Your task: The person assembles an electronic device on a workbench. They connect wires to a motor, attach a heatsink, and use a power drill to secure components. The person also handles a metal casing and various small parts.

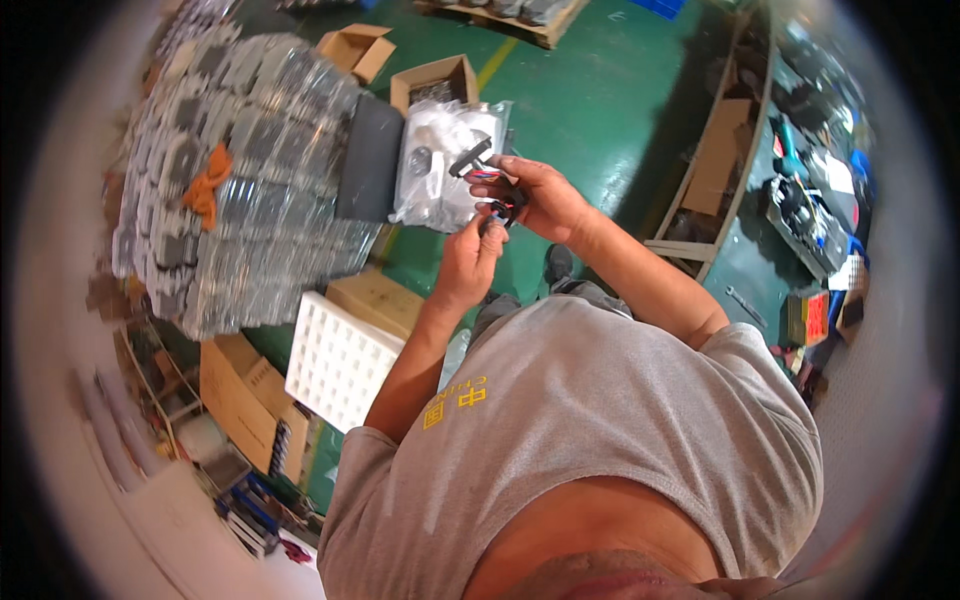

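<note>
In front of my chest, both hands work on a wire harness (517, 207) with black sleeving and several thin coloured wires. My right hand (545, 198) is closed around it from the right, and a flat black piece (471, 158) sticks out beyond its fingers. With thumb and fingers pinched, my left hand (470, 262) grips the harness's lower end, close to the right hand's fingertips. What exactly lies between the left fingertips is too small to tell. Just beyond the hands lies a clear plastic bag (425, 205) with pale and dark contents.
A large stack of plastic-wrapped grey parts (260, 190) fills the left, with an orange cloth (208, 187) on it. A white tray with holes (340, 360) and cardboard boxes (240, 395) stand nearer. At right runs a green bench (745, 260) bearing tools and a wrench (746, 306).
</note>
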`<move>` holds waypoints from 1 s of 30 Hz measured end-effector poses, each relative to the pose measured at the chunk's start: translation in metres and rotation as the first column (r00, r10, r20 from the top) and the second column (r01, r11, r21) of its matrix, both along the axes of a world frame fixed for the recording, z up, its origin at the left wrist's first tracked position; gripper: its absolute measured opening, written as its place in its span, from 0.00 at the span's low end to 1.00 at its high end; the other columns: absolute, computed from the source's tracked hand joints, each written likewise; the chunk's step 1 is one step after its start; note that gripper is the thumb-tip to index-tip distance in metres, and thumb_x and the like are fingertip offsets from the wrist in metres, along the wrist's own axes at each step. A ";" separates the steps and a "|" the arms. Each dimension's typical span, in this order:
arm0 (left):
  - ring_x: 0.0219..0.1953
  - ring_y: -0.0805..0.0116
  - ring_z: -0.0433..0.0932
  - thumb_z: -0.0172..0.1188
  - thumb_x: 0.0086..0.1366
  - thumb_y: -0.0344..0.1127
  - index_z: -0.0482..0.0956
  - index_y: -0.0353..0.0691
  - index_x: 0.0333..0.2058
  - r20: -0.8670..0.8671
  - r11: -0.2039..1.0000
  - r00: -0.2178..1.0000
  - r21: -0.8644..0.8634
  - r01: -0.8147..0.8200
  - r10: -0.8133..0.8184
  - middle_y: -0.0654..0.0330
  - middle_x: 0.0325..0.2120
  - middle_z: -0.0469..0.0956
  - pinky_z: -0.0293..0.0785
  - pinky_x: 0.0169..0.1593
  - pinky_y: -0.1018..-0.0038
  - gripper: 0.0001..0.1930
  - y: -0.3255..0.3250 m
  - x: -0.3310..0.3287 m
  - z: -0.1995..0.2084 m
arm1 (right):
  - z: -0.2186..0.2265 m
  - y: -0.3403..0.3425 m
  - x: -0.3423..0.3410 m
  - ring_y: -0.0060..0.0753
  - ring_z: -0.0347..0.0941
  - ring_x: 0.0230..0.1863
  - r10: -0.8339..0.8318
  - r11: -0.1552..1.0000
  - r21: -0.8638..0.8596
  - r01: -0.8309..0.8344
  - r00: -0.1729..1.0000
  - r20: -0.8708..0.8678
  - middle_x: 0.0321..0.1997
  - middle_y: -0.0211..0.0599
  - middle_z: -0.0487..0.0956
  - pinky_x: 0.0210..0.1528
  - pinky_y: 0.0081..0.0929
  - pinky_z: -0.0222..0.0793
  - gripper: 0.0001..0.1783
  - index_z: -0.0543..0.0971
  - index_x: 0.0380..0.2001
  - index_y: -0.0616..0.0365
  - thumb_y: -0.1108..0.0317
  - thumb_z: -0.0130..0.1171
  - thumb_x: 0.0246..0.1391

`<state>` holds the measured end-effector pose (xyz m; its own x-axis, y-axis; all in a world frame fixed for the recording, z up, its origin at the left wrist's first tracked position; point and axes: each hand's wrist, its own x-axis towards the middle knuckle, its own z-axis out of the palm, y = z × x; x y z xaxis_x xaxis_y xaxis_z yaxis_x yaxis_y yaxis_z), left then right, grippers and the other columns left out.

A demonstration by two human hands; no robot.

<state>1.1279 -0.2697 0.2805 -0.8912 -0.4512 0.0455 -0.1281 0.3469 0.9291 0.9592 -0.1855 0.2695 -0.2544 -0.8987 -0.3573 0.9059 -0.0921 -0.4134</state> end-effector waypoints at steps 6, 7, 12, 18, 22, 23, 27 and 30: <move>0.28 0.63 0.82 0.52 0.76 0.42 0.77 0.34 0.39 0.007 0.977 0.977 0.037 0.212 -0.212 0.55 0.25 0.80 0.75 0.33 0.69 0.15 0.017 -0.048 -0.006 | -0.012 0.063 -0.034 0.28 0.78 0.42 -0.242 0.970 -0.023 0.241 0.967 -0.075 0.51 0.41 0.79 0.46 0.34 0.79 0.27 0.63 0.67 0.66 0.68 0.50 0.69; 0.29 0.64 0.82 0.53 0.76 0.42 0.77 0.34 0.40 0.001 0.973 0.975 0.062 0.222 -0.223 0.55 0.26 0.81 0.75 0.34 0.69 0.15 0.019 -0.052 -0.006 | -0.005 0.070 -0.033 0.28 0.78 0.43 -0.282 0.959 -0.011 0.282 0.954 -0.102 0.52 0.42 0.78 0.46 0.33 0.79 0.28 0.62 0.68 0.67 0.69 0.50 0.69; 0.36 0.75 0.78 0.53 0.76 0.43 0.78 0.34 0.45 0.050 0.906 0.919 0.195 0.375 -0.391 0.61 0.33 0.80 0.76 0.44 0.75 0.16 0.015 -0.073 -0.002 | 0.010 0.099 -0.034 0.28 0.79 0.46 -0.462 0.885 -0.010 0.465 0.879 -0.117 0.56 0.46 0.77 0.47 0.32 0.81 0.29 0.58 0.70 0.66 0.71 0.48 0.69; 0.38 0.74 0.77 0.49 0.78 0.43 0.78 0.33 0.44 -0.013 0.904 0.906 0.070 0.422 -0.422 0.63 0.36 0.81 0.74 0.45 0.74 0.17 0.009 -0.098 -0.004 | 0.003 0.111 -0.027 0.30 0.78 0.49 -0.503 0.783 0.096 0.614 0.718 -0.482 0.54 0.44 0.79 0.49 0.32 0.79 0.26 0.66 0.66 0.65 0.68 0.53 0.68; 0.40 0.74 0.77 0.48 0.78 0.39 0.78 0.33 0.45 -0.005 0.870 0.873 0.086 0.486 -0.487 0.61 0.38 0.82 0.73 0.48 0.75 0.15 0.006 -0.104 0.004 | 0.013 0.125 -0.009 0.24 0.73 0.50 -0.180 0.598 -0.005 0.802 0.128 -0.975 0.53 0.35 0.80 0.55 0.24 0.70 0.23 0.75 0.60 0.63 0.66 0.56 0.65; 0.40 0.74 0.77 0.48 0.78 0.39 0.78 0.33 0.45 0.005 0.846 0.849 0.086 0.526 -0.528 0.61 0.38 0.82 0.73 0.48 0.75 0.15 0.002 -0.105 0.006 | 0.015 0.129 -0.005 0.24 0.73 0.50 -0.198 0.644 -0.030 0.765 0.129 -0.972 0.52 0.35 0.80 0.54 0.25 0.70 0.22 0.75 0.60 0.63 0.67 0.56 0.64; 0.34 0.73 0.77 0.49 0.77 0.37 0.79 0.33 0.42 -0.052 0.782 0.787 0.087 0.617 -0.615 0.59 0.29 0.81 0.73 0.39 0.72 0.13 -0.013 -0.106 0.002 | 0.022 0.139 0.001 0.25 0.76 0.50 -0.184 0.816 0.003 0.579 0.265 -0.947 0.51 0.37 0.81 0.55 0.27 0.72 0.23 0.77 0.58 0.63 0.72 0.56 0.58; 0.35 0.75 0.77 0.49 0.77 0.36 0.78 0.32 0.42 0.063 0.716 0.713 0.037 0.698 -0.698 0.60 0.28 0.80 0.73 0.40 0.74 0.13 -0.011 -0.112 0.020 | 0.035 0.134 0.012 0.29 0.78 0.49 -0.167 0.857 -0.019 0.515 0.244 -0.955 0.50 0.41 0.83 0.56 0.31 0.74 0.22 0.79 0.54 0.63 0.69 0.62 0.55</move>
